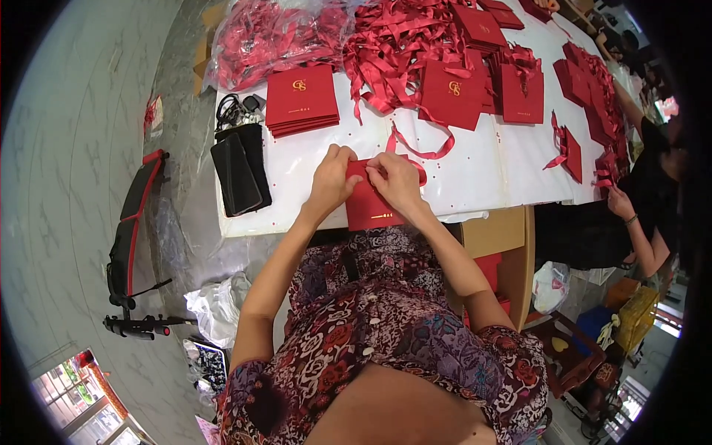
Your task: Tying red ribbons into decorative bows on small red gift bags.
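A small flat red paper bag with gold print lies at the table's near edge, in front of my body. My left hand is closed on its upper left edge, with the thumb over the front. Fingers pinched together, my right hand holds the bag's upper part. A red ribbon loops out on the table from behind the right hand. Whether those fingertips also grip the ribbon's end cannot be made out, as the hand covers it.
Beyond the hands lie a stack of red bags, a ribbon heap and a plastic sack of ribbons. A black phone is at the left. More finished bags stand right. A co-worker's hand touches red bags at far right.
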Demonstrator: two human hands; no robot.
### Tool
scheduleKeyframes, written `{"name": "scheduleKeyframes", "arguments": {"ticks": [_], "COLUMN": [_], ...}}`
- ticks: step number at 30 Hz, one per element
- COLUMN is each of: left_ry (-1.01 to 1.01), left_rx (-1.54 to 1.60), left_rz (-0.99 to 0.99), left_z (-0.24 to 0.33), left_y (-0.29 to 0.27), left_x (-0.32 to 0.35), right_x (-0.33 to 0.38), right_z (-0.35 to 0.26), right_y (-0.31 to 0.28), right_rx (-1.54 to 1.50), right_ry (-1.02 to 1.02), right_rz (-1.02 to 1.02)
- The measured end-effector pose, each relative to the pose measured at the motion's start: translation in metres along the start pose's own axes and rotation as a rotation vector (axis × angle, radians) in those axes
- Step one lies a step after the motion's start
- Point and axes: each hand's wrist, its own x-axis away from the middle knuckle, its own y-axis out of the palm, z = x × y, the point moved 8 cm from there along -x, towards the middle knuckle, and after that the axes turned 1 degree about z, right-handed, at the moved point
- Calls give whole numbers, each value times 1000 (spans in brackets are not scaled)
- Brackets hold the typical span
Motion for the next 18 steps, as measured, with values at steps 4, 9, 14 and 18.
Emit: {"name": "scheduleKeyframes", "arguments": {"ticks": [4, 9, 14, 18], "left_ry": [9, -60, -43, 15], "left_rx": [55, 53, 86, 126], "left_rz": [-44, -64, -65, -34], "left_z": [-13, -19, 2, 11], "left_y": [7, 11, 0, -5], "left_x": [1, 0, -3, -3], "right_x": [1, 3, 9, 12], "right_z": [4, -1, -11, -19], "right_y": [-2, -7, -7, -7], "right_rx": [-5, 2, 14, -12], "right_ry": [5, -12, -56, -51], "right_rz": [6, 23, 1, 16]}}
